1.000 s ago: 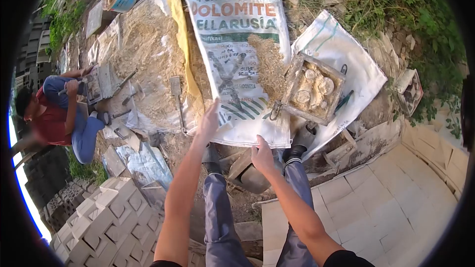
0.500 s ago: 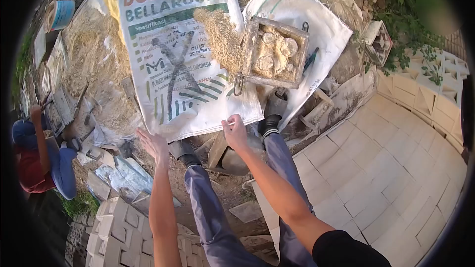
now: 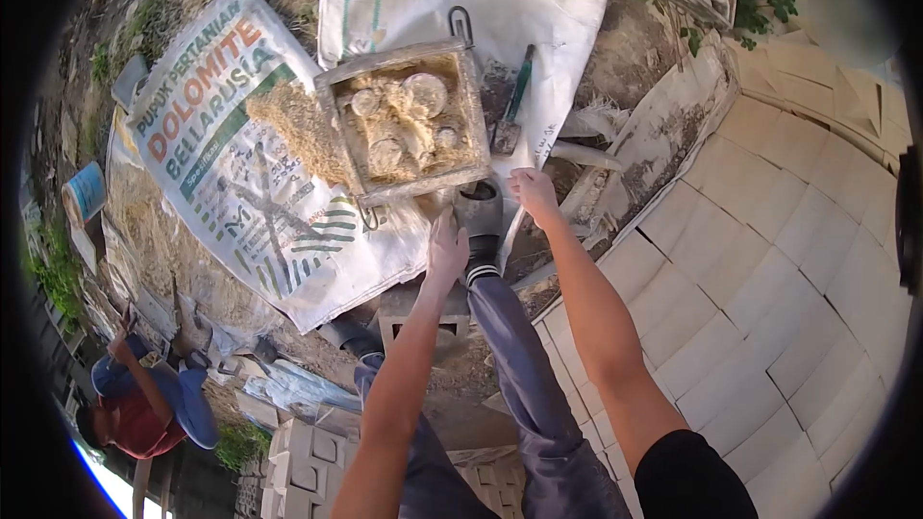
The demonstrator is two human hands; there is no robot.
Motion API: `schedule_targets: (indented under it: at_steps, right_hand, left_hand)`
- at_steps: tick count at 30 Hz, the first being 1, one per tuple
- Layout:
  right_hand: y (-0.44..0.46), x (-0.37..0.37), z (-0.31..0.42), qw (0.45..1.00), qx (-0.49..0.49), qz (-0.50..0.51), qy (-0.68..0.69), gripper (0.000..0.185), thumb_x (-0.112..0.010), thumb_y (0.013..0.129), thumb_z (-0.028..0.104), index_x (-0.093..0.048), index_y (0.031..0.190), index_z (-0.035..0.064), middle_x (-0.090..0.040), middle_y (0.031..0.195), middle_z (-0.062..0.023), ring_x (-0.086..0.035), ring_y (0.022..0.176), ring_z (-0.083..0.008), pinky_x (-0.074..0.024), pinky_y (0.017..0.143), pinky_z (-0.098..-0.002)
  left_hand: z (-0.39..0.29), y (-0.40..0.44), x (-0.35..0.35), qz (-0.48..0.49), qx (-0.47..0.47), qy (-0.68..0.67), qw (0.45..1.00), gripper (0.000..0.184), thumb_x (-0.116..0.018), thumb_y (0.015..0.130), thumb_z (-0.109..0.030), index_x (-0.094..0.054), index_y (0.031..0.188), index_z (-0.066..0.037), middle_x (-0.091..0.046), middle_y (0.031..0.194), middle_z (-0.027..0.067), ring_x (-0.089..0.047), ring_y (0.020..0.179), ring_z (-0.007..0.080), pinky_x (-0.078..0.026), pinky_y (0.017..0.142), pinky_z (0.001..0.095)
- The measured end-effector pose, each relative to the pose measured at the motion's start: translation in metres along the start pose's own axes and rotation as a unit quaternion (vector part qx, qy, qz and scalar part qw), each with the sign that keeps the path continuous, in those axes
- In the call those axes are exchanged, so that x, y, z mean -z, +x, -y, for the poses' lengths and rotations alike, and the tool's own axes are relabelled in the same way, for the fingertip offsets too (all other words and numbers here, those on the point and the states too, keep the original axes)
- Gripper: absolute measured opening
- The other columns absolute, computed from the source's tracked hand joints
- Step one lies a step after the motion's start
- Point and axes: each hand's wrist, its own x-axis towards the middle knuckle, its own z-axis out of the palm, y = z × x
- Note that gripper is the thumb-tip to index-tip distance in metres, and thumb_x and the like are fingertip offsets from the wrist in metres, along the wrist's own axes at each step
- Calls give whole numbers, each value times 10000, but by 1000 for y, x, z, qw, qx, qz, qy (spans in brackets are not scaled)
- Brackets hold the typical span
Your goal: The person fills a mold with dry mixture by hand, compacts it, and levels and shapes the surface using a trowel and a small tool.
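A square wooden frame (image 3: 348,149) holds a crumbly yellowish mass with several round lumps (image 3: 423,96). It rests across a printed dolomite sack (image 3: 221,135) and a plain white sack (image 3: 510,0). My left hand (image 3: 447,248) is just below the frame's near edge, beside my shoe, fingers stretched out and nothing visible in them. My right hand (image 3: 535,194) has its fingers pinched together at the white sack's near edge; what they hold, if anything, is hidden. A green-handled tool (image 3: 516,96) lies on the white sack, above my right hand. Loose sandy crumbs (image 3: 298,130) lie left of the frame.
Pale blocks (image 3: 750,269) form a broad stacked surface on the right, with more blocks (image 3: 303,461) at lower left. A grey hollow block (image 3: 423,312) sits between my feet. Another person (image 3: 144,413) crouches at far left, near a blue-labelled bucket (image 3: 85,194).
My view has shifted right and closer to the frame. Both hands have moved toward it: the left to below its near edge, the right to the white sack's edge.
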Motion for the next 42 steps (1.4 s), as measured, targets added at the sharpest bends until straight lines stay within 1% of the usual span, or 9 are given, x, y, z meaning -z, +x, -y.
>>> schedule_targets:
  at_steps: [5,8,9,10,15,23,26,33,42]
  right_hand:
    - [52,-20,-18,999,3,47,-6,441,-461,988,397,-557,1223,36,-621,1101,-44,-560,967,-142,-471,777,-345]
    - [44,-27,-4,999,-34,29,29,473,-538,943,402,-573,1174,-10,-658,1008,-95,-622,889,-204,-497,750,-333]
    - [43,-22,-2,998,-45,20,47,511,-586,908,398,-584,1153,-50,-685,970,-153,-670,858,-268,-517,758,-345]
    - [40,-8,-2,997,-7,37,-62,550,-640,860,447,-591,1115,-37,-669,831,-169,-676,747,-258,-528,665,-349]
    - [-18,31,47,901,111,-157,-388,434,-598,881,368,-571,1114,3,-667,883,-241,-646,841,-418,-480,738,-519]
    - [-133,-29,42,897,263,-302,-187,447,-604,915,374,-527,1114,-19,-634,958,-265,-616,885,-442,-470,753,-492]
    - [-168,-96,20,960,202,-85,-175,347,-633,886,249,-528,1074,-23,-627,940,-273,-617,869,-441,-463,726,-468]
    - [-205,-316,-68,961,183,2,-205,304,-632,880,243,-537,1042,5,-641,781,-242,-637,750,-439,-491,643,-475]
    - [-104,-424,-64,944,266,-42,-190,299,-633,886,231,-514,1001,-18,-602,799,-238,-595,770,-433,-474,656,-475]
  left_hand:
    - [-28,52,-50,-43,190,-87,977,537,-624,828,-163,-473,1310,21,-555,1259,216,-437,1238,417,-341,1057,465]
    - [-56,37,-57,37,101,43,993,527,-614,860,-171,-461,1326,21,-580,1236,185,-518,1180,347,-396,1017,412]
    - [-46,34,-72,75,129,-138,979,495,-602,880,-169,-470,1323,6,-604,1195,171,-563,1120,303,-427,975,383]
    - [-34,30,-86,111,150,-315,931,464,-590,899,-168,-479,1320,-8,-629,1153,157,-608,1060,259,-459,933,354]
    - [-91,11,-41,181,137,-215,950,268,-543,934,-197,-612,1123,-20,-685,932,141,-660,894,217,-500,816,320]
    - [-2,-34,98,-42,239,-170,955,260,-526,946,-217,-625,1005,16,-688,843,111,-664,792,177,-504,744,311]
    - [78,-43,156,-145,222,-218,939,236,-533,942,-186,-624,1017,18,-692,845,102,-659,797,185,-503,754,320]
    - [174,-10,283,-226,107,84,965,419,-563,937,-317,-540,1182,22,-554,1194,237,-495,1141,405,-382,980,479]
    - [234,202,376,-250,-110,275,922,637,-403,984,-437,-292,1468,-37,-230,1556,121,-188,1440,321,-132,1171,480]
